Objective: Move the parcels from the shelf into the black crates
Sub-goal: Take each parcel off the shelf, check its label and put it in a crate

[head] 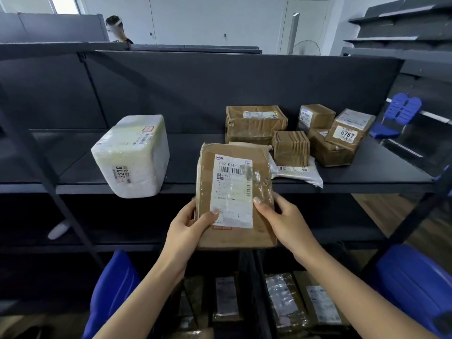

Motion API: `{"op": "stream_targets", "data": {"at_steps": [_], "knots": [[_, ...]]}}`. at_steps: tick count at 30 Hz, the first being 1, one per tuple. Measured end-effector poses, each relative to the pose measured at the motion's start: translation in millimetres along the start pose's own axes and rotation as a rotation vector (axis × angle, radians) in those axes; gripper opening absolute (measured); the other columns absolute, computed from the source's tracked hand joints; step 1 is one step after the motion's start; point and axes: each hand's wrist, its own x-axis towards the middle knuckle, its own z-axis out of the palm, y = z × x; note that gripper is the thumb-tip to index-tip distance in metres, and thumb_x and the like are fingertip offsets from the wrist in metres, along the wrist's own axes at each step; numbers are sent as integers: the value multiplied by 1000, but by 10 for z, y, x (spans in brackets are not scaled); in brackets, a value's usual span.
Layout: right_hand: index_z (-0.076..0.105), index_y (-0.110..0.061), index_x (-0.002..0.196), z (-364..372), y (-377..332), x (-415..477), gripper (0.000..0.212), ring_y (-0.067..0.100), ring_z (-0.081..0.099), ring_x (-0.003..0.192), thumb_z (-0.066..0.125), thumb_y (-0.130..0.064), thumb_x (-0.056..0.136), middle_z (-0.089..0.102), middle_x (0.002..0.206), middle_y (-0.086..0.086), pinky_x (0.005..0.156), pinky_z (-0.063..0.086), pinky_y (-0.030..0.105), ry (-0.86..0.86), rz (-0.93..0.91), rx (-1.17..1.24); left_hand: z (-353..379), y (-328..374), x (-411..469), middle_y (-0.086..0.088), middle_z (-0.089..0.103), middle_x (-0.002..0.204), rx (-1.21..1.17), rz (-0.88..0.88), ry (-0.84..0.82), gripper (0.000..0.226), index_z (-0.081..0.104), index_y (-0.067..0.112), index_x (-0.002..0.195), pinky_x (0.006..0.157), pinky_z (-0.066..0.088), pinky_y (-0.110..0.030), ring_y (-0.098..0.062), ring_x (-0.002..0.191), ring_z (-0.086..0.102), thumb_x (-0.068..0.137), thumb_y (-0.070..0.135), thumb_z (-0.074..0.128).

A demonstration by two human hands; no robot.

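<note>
Brown cardboard parcel [234, 192], flat, white label up, held out in front of the shelf [367, 172], at its front edge and apart from the board. Left hand [190, 223] grips the near-left corner, thumb on the label. Right hand [281, 216] grips the right side, thumb on top, fingers curled under.

On the shelf:
- white foam box [132, 155], left part, overhanging the front edge
- large brown box [255, 123], at the back
- small taped box [291, 148], mid-board
- box marked 6767 [349, 129], right part, stacked on another carton
- grey mailer bag [300, 173], near the front edge

At least one more carton stands at the back; exact count unclear.

Below the shelf, at floor level: black crates [256, 302] with several labelled parcels [318, 304] inside.

Judgement: task partly done. Some parcels are in the crates, one is in the hands on its way, and six or more are left on the shelf. Roughly midway, perhaps a little short of it.
</note>
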Motion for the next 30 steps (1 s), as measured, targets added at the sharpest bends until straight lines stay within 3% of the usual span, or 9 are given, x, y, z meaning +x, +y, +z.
{"op": "stream_targets", "data": {"at_steps": [4,8,11,18,23,26,28,30], "knots": [[53,-38,130,64,89,-160,53,-11,63,94,58,-58,81,67,101,-33,75,48,5,37,-46,17,5,-97,-127,9,72,108,53,-32,23,62,60,28,122,74,53,-22,-9,97,70,64,49,73],[46,-36,137,147,151,-292,57,-15,59,99,59,-50,84,62,104,-39,76,44,1,65,-92,48,29,-95,-177,16,73,100,108,-28,59,34,62,37,112,70,54,-21,-5,90,71,80,47,66],[43,-32,139,182,164,-354,54,-19,55,101,60,-41,88,61,104,-41,75,41,-2,71,-111,59,44,-75,-195,16,72,103,98,14,75,44,52,38,122,76,54,-27,-5,92,71,81,46,65],[39,-32,142,171,164,-415,61,-10,57,108,60,-44,86,63,121,-19,80,45,3,84,-111,76,104,-108,-273,6,67,120,48,59,118,71,39,36,139,87,55,-38,-13,105,67,75,54,64],[43,-33,139,171,183,-407,59,-12,58,105,59,-47,84,63,117,-20,77,46,3,93,-98,71,127,-136,-297,11,71,108,114,71,156,40,59,34,119,81,56,-32,-9,99,69,83,51,58],[43,-34,139,220,232,-442,53,-20,53,103,58,-41,90,60,114,-29,75,40,-2,90,-81,39,123,-143,-321,22,70,99,241,105,173,14,65,51,96,72,56,-24,0,90,68,91,43,55],[46,-33,138,265,291,-475,47,-18,51,107,57,-37,92,57,120,-27,78,38,-4,103,-73,-11,109,-164,-332,23,67,97,345,134,196,25,64,59,82,67,56,-20,2,87,67,93,39,54],[48,-28,137,313,371,-522,44,-9,48,114,56,-33,93,50,131,-19,83,36,-2,132,-71,-92,78,-260,-341,17,67,100,410,92,214,24,63,58,81,71,57,-25,-3,89,67,92,39,55]]}}
